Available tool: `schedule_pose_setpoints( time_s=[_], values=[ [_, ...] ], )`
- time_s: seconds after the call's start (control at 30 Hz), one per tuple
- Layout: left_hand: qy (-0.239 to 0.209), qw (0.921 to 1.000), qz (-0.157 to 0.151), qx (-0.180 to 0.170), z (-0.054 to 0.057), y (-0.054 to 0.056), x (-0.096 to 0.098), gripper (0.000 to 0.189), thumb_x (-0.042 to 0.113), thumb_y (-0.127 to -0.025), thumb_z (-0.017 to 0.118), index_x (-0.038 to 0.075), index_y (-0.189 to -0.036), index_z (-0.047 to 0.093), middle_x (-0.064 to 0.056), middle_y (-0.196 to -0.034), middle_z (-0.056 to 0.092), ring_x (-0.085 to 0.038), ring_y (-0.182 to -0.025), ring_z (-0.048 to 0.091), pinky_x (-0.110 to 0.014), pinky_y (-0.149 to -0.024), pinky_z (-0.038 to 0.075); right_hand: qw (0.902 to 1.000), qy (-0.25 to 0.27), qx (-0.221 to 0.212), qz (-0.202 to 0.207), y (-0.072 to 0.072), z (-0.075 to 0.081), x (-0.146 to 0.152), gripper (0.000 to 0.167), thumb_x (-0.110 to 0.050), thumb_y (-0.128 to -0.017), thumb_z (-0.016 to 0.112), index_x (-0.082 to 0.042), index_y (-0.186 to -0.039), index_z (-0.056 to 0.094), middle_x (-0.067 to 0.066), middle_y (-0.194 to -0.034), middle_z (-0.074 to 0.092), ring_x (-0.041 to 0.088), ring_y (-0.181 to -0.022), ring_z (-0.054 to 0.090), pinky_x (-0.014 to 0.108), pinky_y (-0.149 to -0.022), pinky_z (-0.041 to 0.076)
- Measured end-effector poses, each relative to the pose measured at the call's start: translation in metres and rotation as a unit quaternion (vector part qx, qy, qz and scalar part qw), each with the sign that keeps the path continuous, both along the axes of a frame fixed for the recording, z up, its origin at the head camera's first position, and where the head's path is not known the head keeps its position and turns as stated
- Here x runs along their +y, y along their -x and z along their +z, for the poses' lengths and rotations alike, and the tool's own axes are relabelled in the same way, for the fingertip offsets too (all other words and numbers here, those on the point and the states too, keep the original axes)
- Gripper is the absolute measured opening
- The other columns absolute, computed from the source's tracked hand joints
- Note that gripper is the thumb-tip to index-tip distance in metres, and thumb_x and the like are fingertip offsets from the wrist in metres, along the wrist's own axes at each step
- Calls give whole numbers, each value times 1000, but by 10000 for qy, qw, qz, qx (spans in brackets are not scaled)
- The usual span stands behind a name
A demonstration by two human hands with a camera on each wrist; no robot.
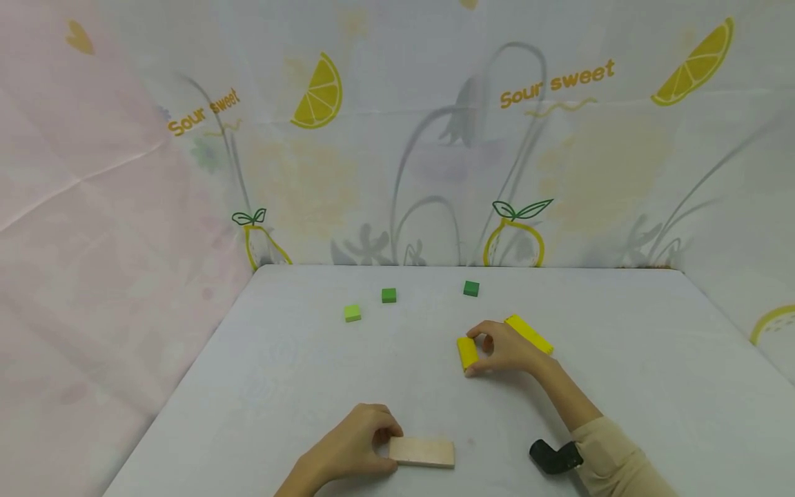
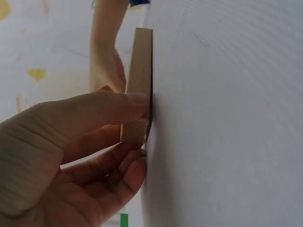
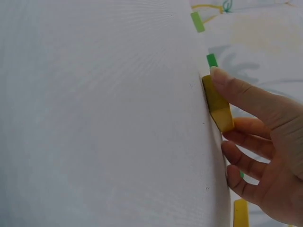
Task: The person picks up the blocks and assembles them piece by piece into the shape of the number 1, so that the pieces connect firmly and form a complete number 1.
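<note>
My left hand [image 1: 358,442] pinches the left end of a pale wooden block [image 1: 425,452] near the front of the white table. In the left wrist view, the thumb presses one long side of the wooden block [image 2: 138,71], which lies flat by the tabletop. Farther back and to the right, my right hand [image 1: 506,348] pinches a short yellow block [image 1: 467,353] by its two ends. The right wrist view shows thumb and fingertips on that yellow block [image 3: 218,104]. Just behind the right hand lies a longer yellow block [image 1: 529,334], partly hidden by the hand.
Toward the back of the table [image 1: 279,386] sit a light green block [image 1: 352,313], a mid-green block [image 1: 388,295] and a dark green block [image 1: 471,288]. A black elbow-shaped piece [image 1: 555,457] is beside the right sleeve. A printed cloth [image 1: 373,186] hangs behind.
</note>
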State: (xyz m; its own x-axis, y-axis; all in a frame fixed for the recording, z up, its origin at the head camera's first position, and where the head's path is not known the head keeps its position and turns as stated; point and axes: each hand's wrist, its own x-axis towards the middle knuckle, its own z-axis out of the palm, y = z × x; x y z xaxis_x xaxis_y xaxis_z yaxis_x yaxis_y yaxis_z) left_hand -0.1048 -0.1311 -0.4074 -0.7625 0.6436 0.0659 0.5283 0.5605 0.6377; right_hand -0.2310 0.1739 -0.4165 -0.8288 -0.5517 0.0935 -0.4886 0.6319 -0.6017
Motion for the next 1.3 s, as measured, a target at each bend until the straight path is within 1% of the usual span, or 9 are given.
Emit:
schedule_pose_setpoints(
  time_s=[0.1,0.23,0.4,0.47,0.63,0.7,0.97,1.3],
  values=[
    [6,9999,-40,155,-1,1,2,26,12,-68,80,5,-91,71,12,-83,60,4,-73,48,-17,-68,44,10000,-4,1,-13,0,0,0,61,-30,-67,85,4,-112,61,11,-103,63,13,-75,49,23,-66,45],
    [-41,9996,-79,267,-2,3,4,26,13,-69,81,5,-92,71,11,-83,59,3,-73,48,-16,-68,44,10000,-2,-20,0,-1,-1,0,61,-29,-68,84,4,-113,61,13,-106,63,13,-74,49,22,-66,45],
    [-61,9995,-116,294,-4,7,7,26,13,-69,81,5,-92,71,12,-80,56,4,-72,47,-15,-67,44,10000,24,-38,-21,-2,0,-1,61,-29,-68,84,4,-114,61,13,-107,63,12,-73,48,22,-64,44],
    [-79,9996,-131,251,-5,9,9,27,13,-69,81,5,-92,71,12,-80,56,4,-72,48,-15,-67,44,10000,26,-44,-57,-2,0,-1,61,-29,-68,84,4,-114,61,13,-107,63,12,-72,47,22,-63,44],
    [-47,9998,-98,170,-5,13,12,27,12,-69,81,4,-93,71,11,-81,57,4,-72,48,-15,-67,45,9997,-12,-133,-201,-3,0,-2,61,-30,-68,84,3,-114,62,12,-107,63,11,-71,47,22,-62,44],
    [-12,9998,-75,190,-5,15,14,27,12,-69,80,4,-93,71,11,-80,57,3,-72,48,-16,-67,44,9996,-25,-152,-220,-3,0,-2,61,-30,-68,84,2,-115,62,12,-108,63,11,-71,47,22,-62,43],
    [185,9995,7,269,-3,21,19,27,15,-70,81,4,-93,71,11,-79,58,3,-71,47,-17,-68,43,9999,23,-43,-97,-2,-2,0,61,-30,-69,84,4,-115,62,13,-108,63,11,-71,47,22,-62,43],
    [179,9995,-17,250,0,32,24,28,12,-70,81,2,-93,70,7,-80,58,0,-72,48,-16,-66,44,10000,52,32,-46,-2,-3,0,62,-31,-69,83,5,-115,61,13,-107,63,11,-71,47,22,-62,43]
  ],
)
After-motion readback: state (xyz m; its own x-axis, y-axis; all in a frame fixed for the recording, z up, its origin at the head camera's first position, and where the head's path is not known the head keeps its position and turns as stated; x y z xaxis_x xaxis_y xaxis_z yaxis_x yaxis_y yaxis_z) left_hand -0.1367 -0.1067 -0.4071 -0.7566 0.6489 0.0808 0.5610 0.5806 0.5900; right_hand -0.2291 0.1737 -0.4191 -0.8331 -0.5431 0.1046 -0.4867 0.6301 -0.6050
